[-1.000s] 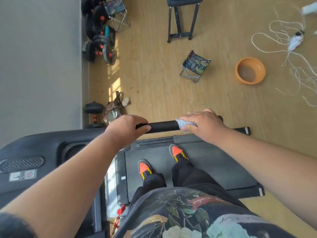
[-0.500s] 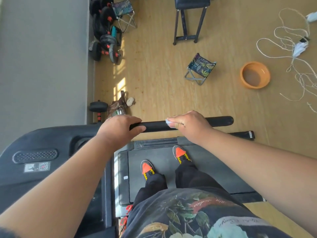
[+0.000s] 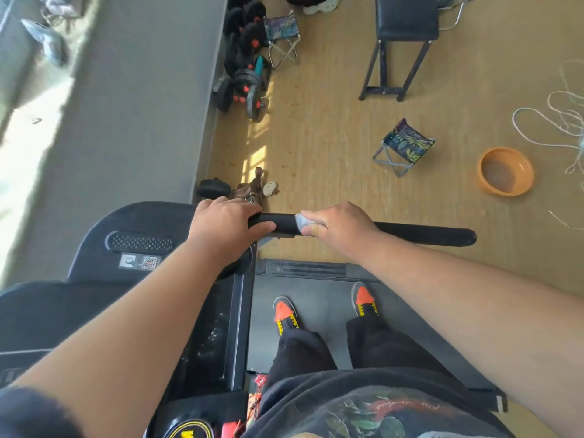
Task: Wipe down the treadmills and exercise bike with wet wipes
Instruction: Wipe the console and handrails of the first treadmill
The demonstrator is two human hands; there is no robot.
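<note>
At frame centre, the left hand grips the black handlebar of the treadmill; just right, the right hand wraps a wet wipe around the bar.

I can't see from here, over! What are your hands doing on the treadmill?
Left hand grips the handlebar. Right hand holds the wet wipe around the bar. Nothing blocking the bar's free end.
</note>
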